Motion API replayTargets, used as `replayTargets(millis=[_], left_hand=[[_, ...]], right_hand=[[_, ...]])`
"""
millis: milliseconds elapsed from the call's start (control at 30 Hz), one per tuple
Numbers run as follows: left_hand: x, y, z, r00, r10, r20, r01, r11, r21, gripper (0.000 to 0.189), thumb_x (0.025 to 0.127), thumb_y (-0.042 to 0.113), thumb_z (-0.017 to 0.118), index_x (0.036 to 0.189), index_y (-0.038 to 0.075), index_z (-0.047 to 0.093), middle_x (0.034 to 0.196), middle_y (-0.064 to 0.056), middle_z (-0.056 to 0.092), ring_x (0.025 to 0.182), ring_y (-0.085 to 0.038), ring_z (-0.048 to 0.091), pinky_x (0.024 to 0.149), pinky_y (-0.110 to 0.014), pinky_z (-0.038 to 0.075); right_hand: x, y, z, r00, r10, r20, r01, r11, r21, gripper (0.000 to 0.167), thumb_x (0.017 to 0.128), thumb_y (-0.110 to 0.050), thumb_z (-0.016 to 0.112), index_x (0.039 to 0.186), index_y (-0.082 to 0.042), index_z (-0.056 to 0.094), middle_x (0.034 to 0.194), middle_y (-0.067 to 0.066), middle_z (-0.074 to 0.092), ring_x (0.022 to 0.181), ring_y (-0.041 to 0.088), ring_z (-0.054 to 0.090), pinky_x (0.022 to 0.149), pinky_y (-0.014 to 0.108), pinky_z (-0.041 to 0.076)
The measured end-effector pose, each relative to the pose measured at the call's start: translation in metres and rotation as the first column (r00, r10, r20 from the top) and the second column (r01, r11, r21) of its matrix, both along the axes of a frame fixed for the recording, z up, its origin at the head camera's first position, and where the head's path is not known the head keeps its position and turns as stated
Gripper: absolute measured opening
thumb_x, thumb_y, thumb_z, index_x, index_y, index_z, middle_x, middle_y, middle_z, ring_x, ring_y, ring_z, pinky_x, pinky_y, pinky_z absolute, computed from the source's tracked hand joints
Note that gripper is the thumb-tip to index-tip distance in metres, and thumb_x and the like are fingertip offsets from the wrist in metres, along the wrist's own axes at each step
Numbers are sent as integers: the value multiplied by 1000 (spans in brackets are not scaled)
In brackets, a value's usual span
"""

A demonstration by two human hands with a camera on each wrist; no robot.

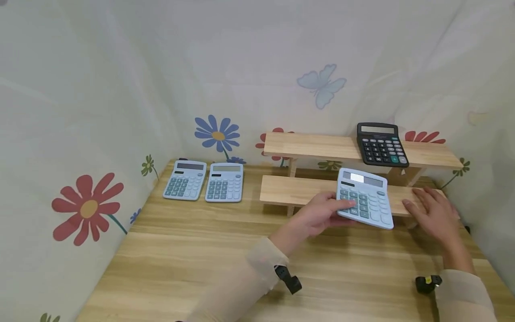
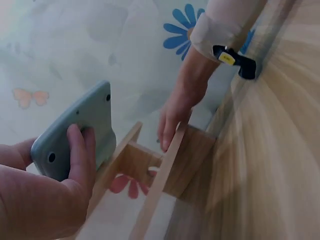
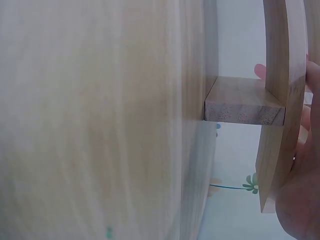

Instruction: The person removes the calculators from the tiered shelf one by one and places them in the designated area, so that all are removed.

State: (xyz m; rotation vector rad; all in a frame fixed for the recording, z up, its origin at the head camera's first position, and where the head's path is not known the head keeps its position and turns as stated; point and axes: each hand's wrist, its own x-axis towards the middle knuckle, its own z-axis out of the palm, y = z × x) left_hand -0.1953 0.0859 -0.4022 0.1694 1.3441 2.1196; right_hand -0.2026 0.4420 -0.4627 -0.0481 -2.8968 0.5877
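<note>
Thumb on the keys and fingers underneath, my left hand [image 1: 318, 214] grips a light blue calculator [image 1: 364, 197] by its lower left part. It is held tilted in front of the lower wooden shelf [image 1: 297, 190], display end up. The left wrist view shows the calculator's back [image 2: 97, 112] with fingers against it. My right hand [image 1: 436, 217] rests on the right end of the lower shelf, fingers extended. On the upper shelf [image 1: 314, 145] a black calculator [image 1: 382, 143] leans toward the right side.
Two more light blue calculators, one at the far left [image 1: 185, 180] and one beside it [image 1: 224, 182], lie at the back left of the wooden table [image 1: 181, 259]. Behind the shelves hangs a pale curtain [image 1: 249, 67] printed with flowers.
</note>
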Motion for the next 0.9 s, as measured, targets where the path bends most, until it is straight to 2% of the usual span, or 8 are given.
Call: replayTargets(millis=[100,233,300,467,600,733,900], left_hand=[[-2,-21,9,999,-27,-35,26,999,-38,25,101,9,73,125,5,65,112,-13,77,102,-25,76,99,-47,60],[-4,-57,16,997,-18,-74,12,997,-80,35,103,8,71,135,2,58,118,-14,75,104,-24,75,98,-47,61],[-6,-79,16,995,-6,-104,-6,993,-115,39,103,7,70,139,1,56,119,-16,74,102,-24,75,99,-49,60],[-14,-141,5,984,2,-179,-41,976,-212,47,104,10,68,147,-1,52,122,-17,73,100,-22,75,104,-56,56],[-17,-194,-8,981,35,-189,-83,963,-257,52,104,17,70,150,2,51,125,-14,73,103,-22,75,104,-55,56],[-17,-240,-16,972,100,-213,-161,942,-295,56,105,23,70,153,2,48,124,-11,74,103,-22,75,97,-50,61],[-22,-291,-21,944,197,-265,-282,898,-337,58,107,23,68,151,-7,46,115,-6,77,97,-17,76,89,-41,64]], right_hand=[[0,5,1,1000,-2,-4,2,1000,1,80,108,-58,45,158,4,37,164,39,21,149,63,14,115,86,3],[-3,8,-1,1000,12,-9,-12,1000,1,78,109,-57,46,157,4,39,163,39,24,148,64,17,114,86,5],[-4,8,-2,1000,18,-11,-18,1000,-3,78,109,-57,46,157,4,39,162,39,25,147,64,18,114,86,5],[-3,8,-3,1000,12,-19,-13,1000,-12,79,109,-58,46,157,4,39,163,39,25,148,63,17,116,85,3],[-4,6,-3,1000,22,-22,-23,1000,-18,78,109,-56,46,156,5,40,163,39,25,148,63,17,115,85,3],[-5,6,-4,999,29,-20,-29,999,-13,77,109,-56,46,156,5,40,162,39,26,148,63,18,114,85,6],[-4,5,-5,1000,15,-26,-15,1000,-5,78,109,-57,46,156,5,41,162,39,26,147,64,19,114,85,5]])
